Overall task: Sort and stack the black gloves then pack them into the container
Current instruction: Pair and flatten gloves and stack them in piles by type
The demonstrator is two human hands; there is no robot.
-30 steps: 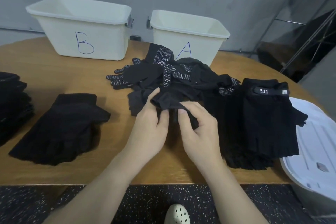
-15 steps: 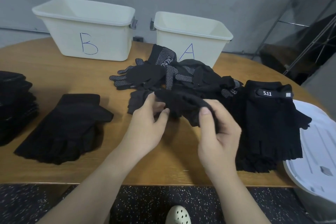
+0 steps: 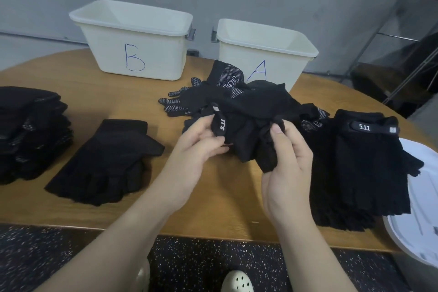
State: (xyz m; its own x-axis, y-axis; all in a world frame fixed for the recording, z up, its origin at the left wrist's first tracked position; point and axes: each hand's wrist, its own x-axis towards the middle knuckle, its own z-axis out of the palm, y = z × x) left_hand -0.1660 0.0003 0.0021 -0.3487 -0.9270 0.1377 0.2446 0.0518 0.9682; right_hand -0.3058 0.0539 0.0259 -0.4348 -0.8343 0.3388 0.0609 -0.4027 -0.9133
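Note:
My left hand (image 3: 196, 147) and my right hand (image 3: 288, 166) both grip one black fingerless glove (image 3: 246, 140), held just above the table; its "5.11" wrist strap shows by my left thumb. Behind it lies a loose heap of black gloves (image 3: 227, 95), some with white grip dots. A stack of fingerless "5.11" gloves (image 3: 360, 163) lies to the right, another fingerless stack (image 3: 106, 161) to the left, and a taller stack (image 3: 28, 130) at the far left. Two cream bins stand at the back, marked B (image 3: 135, 42) and A (image 3: 265, 50).
The round wooden table (image 3: 213, 211) ends just in front of my forearms. A white lid-like object (image 3: 419, 220) overhangs the table's right edge. Metal shelving stands at the back right. My light-coloured shoe shows on the speckled floor below.
Both hands have lifted the glove out of the heap and turned it, so its 5.11 strap now faces me. The view has shifted slightly right.

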